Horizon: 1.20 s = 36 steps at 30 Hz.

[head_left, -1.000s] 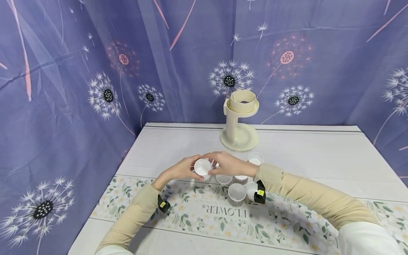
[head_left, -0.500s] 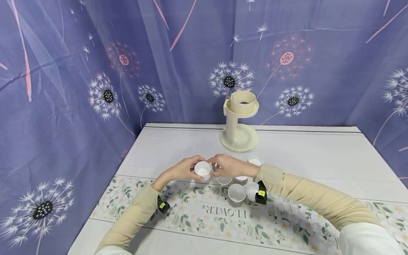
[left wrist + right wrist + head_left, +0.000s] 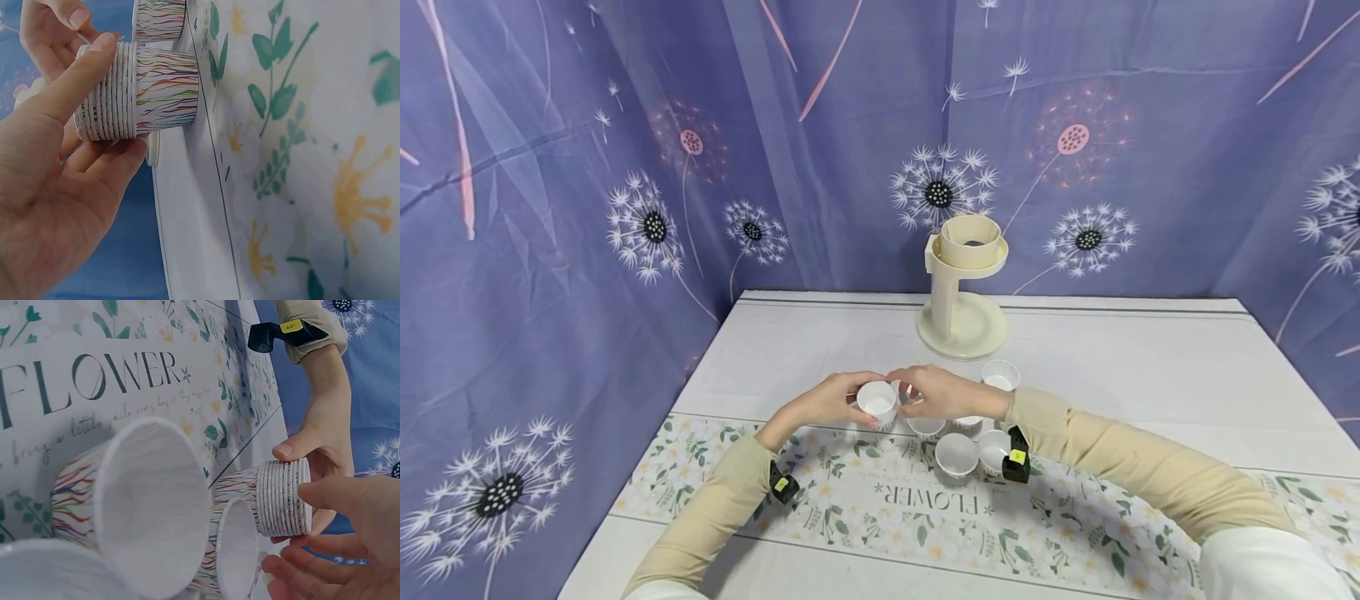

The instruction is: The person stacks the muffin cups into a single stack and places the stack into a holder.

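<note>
My left hand (image 3: 835, 398) holds a nested stack of white paper baking cups (image 3: 877, 400) around its rims, tilted in the head view. The left wrist view shows colourful wavy lines on the lowest cup of the stack (image 3: 165, 87), with thumb on one side and fingers on the other. My right hand (image 3: 943, 392) reaches in from the right. A fingertip of that hand touches the stack's top rims (image 3: 284, 497) in the right wrist view, while its other fingers stay loosely bent and spread beside it. Single cups (image 3: 957, 455) stand close under the right hand and wrist.
Several more loose cups, such as one at the back (image 3: 1001, 375), stand right of the stack. Behind them is a cream stand (image 3: 951, 308) with a ring-shaped top and round base. A floral cloth strip (image 3: 850, 517) crosses the white table; a purple curtain (image 3: 835, 192) hangs behind.
My right hand has drawn back slightly to the right from the cup stack's rim. The stack sits a little lower in view, and the left hand keeps its hold.
</note>
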### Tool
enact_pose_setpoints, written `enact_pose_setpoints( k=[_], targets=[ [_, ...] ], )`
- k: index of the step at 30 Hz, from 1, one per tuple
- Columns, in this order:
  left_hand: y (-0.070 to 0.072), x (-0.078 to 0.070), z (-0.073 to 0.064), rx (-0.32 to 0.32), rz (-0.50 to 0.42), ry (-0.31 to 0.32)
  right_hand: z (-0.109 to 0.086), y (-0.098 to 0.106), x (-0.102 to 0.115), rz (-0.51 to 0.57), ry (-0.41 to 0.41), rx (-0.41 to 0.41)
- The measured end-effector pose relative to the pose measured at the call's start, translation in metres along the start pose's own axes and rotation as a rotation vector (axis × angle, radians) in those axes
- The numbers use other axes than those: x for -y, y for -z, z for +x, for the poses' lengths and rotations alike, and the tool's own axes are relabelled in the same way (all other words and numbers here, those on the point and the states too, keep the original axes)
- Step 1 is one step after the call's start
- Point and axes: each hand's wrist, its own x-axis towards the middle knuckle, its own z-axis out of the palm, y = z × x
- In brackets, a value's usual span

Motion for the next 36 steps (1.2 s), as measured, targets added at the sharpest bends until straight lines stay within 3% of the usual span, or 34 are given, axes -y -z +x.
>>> enact_pose_setpoints(
  k=[15,22,36],
  targets=[
    [0.000,0.002,0.003,-0.005,-0.010,0.017,-0.006,0.002,-0.008,-0.059,-0.079,-0.099],
    [-0.002,-0.003,0.000,-0.014,-0.022,-0.023,-0.009,0.003,-0.014,-0.091,-0.105,-0.179],
    [-0.003,0.002,0.003,-0.012,-0.029,-0.026,-0.012,0.008,-0.032,-0.108,-0.142,-0.185]
  ],
)
